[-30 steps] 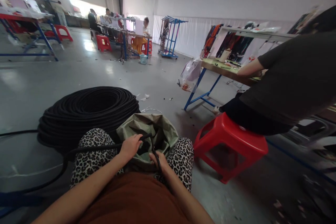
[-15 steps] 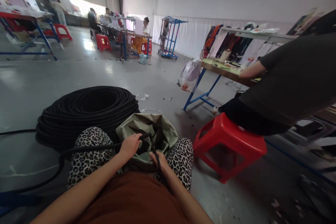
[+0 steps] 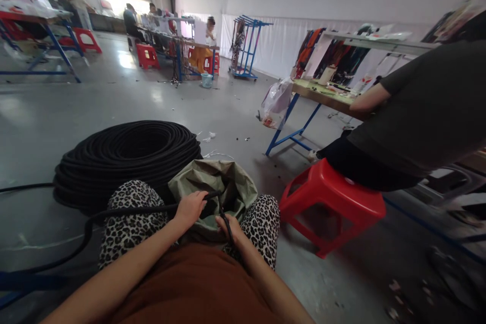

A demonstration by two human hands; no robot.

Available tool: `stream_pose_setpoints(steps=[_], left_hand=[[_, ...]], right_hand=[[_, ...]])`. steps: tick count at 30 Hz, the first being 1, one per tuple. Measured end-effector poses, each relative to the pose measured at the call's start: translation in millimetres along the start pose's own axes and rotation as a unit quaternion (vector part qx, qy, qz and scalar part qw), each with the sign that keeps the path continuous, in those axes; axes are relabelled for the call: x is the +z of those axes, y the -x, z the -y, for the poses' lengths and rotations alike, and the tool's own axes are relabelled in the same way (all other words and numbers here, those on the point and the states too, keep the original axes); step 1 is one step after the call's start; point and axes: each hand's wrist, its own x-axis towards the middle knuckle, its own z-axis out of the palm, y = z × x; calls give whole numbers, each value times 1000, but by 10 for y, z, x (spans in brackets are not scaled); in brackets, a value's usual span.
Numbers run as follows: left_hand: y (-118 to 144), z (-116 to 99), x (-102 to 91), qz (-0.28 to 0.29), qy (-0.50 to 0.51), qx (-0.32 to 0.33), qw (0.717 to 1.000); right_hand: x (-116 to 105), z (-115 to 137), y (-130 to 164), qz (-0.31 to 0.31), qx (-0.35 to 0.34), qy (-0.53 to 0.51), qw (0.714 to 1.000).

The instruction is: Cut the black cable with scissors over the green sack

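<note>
My left hand is closed round a thick black cord that crosses over my left knee. The cord's short end sticks out past my fingers, above the open mouth of an olive-green bag between my knees. In my right hand is what looks like a pair of black-handled scissors, tips pointing up near the cord's end. Whether the blades touch the cord I cannot tell. A big coil of black cord lies on the floor to the left of the bag.
Close on my right stands a red plastic stool with a person in a dark shirt seated on it at a workbench. A clear plastic bag hangs from that bench. Small scraps lie on the floor ahead. Other people sit at far tables.
The view has tipped down slightly. Both hands keep their hold, and the cord's end and the scissors are in nearly the same position over the bag.
</note>
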Motion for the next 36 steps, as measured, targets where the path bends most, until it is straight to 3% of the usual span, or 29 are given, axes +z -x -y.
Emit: stream_pose_setpoints(steps=[17,36], left_hand=[[-8,1,56,4,3,17,1000],[48,-27,70,26,-65,61,996]], right_hand=[[-27,11,-14,-1,-18,-7,1000],[8,-69,-110,3,43,-2,999]])
